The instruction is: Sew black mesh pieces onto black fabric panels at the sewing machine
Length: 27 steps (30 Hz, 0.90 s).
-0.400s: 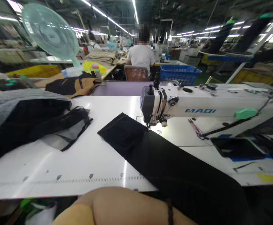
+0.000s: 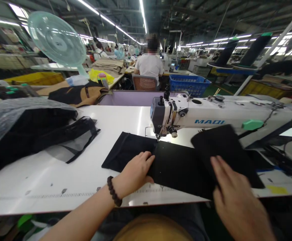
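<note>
A long black fabric piece (image 2: 171,164) lies on the white table (image 2: 68,180) under the needle of a white sewing machine (image 2: 211,117). My left hand (image 2: 135,172), with a dark bead bracelet on the wrist, lies flat on the fabric's left part, fingers stretched out. My right hand (image 2: 233,197) is at the lower right, fingers extended against a second black fabric piece (image 2: 223,147) that is lifted up in front of the machine arm; its grip is blurred.
A pile of black garments in clear plastic (image 2: 27,130) fills the table's left. A green fan (image 2: 58,40) stands behind it. A person in a white shirt (image 2: 149,65) sits further back beside a blue basket (image 2: 189,83).
Both hands have come into view from below. The black fabric now lies flatter and more across the table, and a second black piece has been raised at the right.
</note>
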### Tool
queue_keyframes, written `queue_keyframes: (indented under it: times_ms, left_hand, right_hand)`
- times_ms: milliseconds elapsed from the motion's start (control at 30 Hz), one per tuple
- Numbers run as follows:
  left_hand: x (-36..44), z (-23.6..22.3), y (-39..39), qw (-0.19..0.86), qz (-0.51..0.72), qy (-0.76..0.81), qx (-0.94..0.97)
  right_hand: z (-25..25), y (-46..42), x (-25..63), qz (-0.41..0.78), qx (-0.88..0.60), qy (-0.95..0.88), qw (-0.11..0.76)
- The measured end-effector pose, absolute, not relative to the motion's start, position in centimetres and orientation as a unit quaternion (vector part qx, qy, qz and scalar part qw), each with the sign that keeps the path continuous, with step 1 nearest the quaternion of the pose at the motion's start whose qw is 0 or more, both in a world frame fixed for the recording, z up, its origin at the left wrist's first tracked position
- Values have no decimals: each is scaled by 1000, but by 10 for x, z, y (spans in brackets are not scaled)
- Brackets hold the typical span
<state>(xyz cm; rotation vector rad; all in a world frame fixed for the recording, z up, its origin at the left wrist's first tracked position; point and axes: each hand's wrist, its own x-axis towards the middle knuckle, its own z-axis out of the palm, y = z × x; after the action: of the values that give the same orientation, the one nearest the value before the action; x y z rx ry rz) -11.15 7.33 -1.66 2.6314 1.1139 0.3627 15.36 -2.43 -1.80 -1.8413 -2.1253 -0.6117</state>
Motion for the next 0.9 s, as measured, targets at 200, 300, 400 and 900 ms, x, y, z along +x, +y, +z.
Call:
queue_keyframes:
  times_ms: [200, 300, 400, 900]
  left_hand:
    - [-107, -60, 58, 79, 186, 358, 912]
    - [-107, -65, 56, 85, 234, 330, 911]
    - [-109, -66, 59, 111, 271, 305, 906]
    - [-95, -65, 47, 151, 307, 291, 893]
  right_hand:
    - [-38, 69, 90, -173, -655, -730, 90]
    - [-46, 100, 93, -134, -545, -821, 102]
    - [-55, 116, 102, -87, -456, -883, 73]
    - [-70, 116, 106, -31, -475, -876, 79]
